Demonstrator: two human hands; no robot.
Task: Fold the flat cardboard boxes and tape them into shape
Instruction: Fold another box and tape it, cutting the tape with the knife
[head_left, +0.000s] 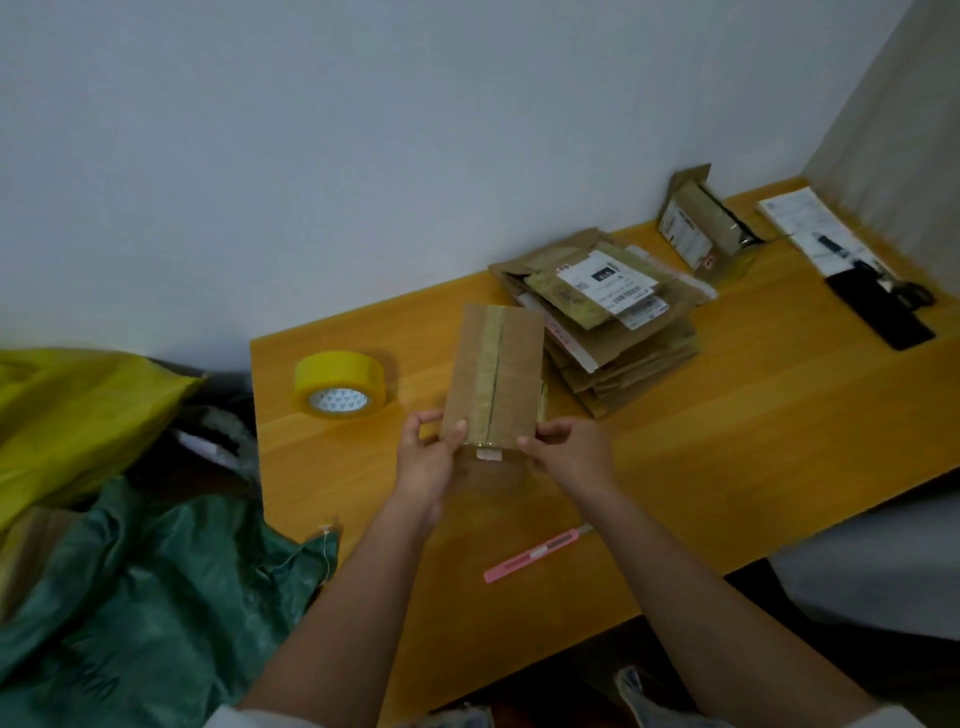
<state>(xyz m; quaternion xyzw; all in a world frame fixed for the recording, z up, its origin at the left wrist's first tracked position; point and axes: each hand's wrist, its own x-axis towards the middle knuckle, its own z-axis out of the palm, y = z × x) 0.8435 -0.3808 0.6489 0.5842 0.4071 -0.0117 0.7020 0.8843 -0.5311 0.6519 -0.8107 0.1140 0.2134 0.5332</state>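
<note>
Nearby, tape roll (340, 385), pink cutter (536, 553).

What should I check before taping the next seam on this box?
1. Box held by both hands, left hand and right hand: ok.
2. Centre seam already covered by a tape strip: ok.
3. Tape roll on the table, left of the box: ok.
4. Pink cutter on the table near the right forearm: ok.
5. Cutter blade retracted: cannot tell.
6. Far end of the box closed: cannot tell.
</note>
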